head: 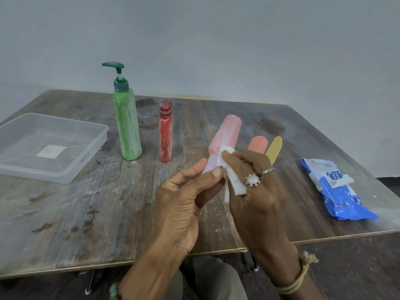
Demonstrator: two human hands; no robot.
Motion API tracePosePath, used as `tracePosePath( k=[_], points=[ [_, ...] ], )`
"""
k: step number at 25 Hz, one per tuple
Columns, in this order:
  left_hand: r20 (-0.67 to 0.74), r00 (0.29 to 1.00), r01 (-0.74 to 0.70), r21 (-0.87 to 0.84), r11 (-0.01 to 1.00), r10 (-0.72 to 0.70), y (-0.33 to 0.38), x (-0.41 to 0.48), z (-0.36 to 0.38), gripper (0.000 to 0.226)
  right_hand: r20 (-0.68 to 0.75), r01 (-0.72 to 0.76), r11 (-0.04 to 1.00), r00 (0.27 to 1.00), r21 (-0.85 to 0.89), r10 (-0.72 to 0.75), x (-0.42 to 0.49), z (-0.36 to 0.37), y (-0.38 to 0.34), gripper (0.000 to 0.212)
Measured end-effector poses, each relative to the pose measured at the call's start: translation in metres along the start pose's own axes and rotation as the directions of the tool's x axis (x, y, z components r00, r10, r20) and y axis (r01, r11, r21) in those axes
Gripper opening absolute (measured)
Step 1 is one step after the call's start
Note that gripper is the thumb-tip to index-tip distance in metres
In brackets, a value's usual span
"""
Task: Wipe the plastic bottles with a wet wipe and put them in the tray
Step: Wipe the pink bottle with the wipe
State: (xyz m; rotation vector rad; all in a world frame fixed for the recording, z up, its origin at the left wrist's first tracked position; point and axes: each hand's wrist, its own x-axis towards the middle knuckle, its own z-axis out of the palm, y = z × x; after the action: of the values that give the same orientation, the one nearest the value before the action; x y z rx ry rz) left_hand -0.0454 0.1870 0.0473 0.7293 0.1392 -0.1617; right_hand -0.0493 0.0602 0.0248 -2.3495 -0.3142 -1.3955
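My left hand [184,204] grips the lower end of a pink plastic bottle [227,135], which tilts up and away over the table. With my right hand [257,187] I pinch a white wet wipe [233,182] against the bottle's side. A tall green pump bottle [126,124] and a shorter red bottle [166,133] stand upright at the middle of the table. Behind my right hand an orange bottle [258,145] and a yellow bottle [275,148] show partly. A clear plastic tray [65,174] sits at the left.
A blue pack of wet wipes [337,191] lies near the right edge of the worn wooden table [75,213]. A grey wall stands behind the table. My lap shows below the table's front edge.
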Motion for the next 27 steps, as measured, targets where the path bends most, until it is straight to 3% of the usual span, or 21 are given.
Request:
tracePosePath(
  k=[2,5,7,13,20,23,27],
  points=[
    [0.012,1.0,0.023,0.016,1.0,-0.023,0.002,0.0,-0.002,0.044,0.002,0.015,1.0,1.0,-0.016,-0.015,0.005,-0.001,0.002,0.032],
    [0.022,0.998,0.052,0.06,0.997,-0.054,0.002,-0.002,-0.005,0.051,-0.065,-0.079,0.997,0.995,-0.001,0.078,0.027,-0.004,0.011,0.031],
    [0.033,0.998,0.06,0.045,0.997,-0.062,0.001,-0.004,-0.006,0.051,-0.037,-0.041,0.999,0.999,-0.033,0.04,0.03,-0.005,0.009,0.033],
    [0.063,0.997,-0.045,0.189,0.981,0.034,0.001,-0.004,-0.01,0.045,-0.009,-0.095,0.994,0.995,-0.056,0.095,0.037,-0.01,0.014,0.034],
    [0.05,0.995,-0.096,0.239,0.966,0.087,-0.003,-0.004,-0.014,0.037,0.04,-0.074,0.995,0.996,-0.063,0.076,0.045,-0.012,0.022,0.035],
    [0.006,0.999,-0.038,0.179,0.983,0.037,-0.002,-0.001,-0.018,0.043,0.069,-0.113,0.993,0.991,-0.012,0.114,0.034,-0.013,0.018,0.031],
    [0.052,0.993,0.108,-0.01,0.994,-0.107,0.002,-0.001,-0.015,0.042,-0.047,-0.147,0.989,0.988,-0.017,0.146,0.031,-0.017,0.017,0.031]
  ],
)
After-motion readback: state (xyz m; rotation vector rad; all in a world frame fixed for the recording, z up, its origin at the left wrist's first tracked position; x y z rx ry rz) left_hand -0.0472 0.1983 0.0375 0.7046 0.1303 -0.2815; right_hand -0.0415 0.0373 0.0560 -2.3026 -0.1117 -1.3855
